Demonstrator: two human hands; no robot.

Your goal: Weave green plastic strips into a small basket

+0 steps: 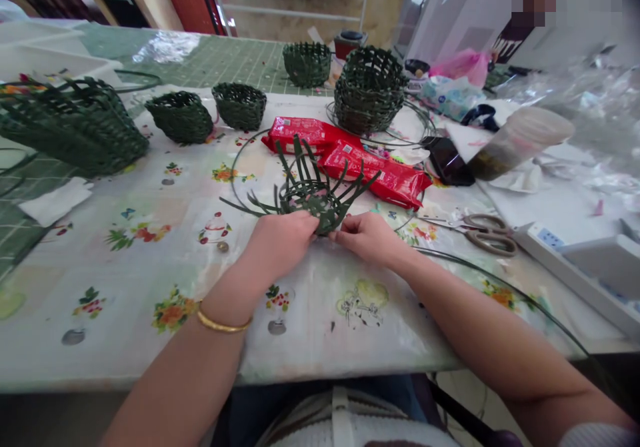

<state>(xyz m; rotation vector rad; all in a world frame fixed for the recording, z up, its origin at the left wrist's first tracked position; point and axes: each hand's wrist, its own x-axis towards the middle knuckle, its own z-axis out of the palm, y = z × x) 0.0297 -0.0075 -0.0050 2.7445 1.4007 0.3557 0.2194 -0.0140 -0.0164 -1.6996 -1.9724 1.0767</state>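
In the head view, the left hand (pixel 290 237) and right hand (pixel 367 237) are holding a partly woven green basket (pixel 313 200) at its near edge, loose strips sticking up and outward, over the patterned bench (pixel 195 267). The right fingers (pixel 345 230) are pinching the rim; the left fingers are pressing together against it. Red packets (pixel 350 157) are lying just behind, scissors (pixel 485 230) to the right.

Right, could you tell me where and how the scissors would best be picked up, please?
I'd take the scissors by the brown handle loops, with the right hand coming down from above on the person's side. They lie flat, blades pointing left and loops to the right; the white box beside the loops would probably crowd an approach from the right.
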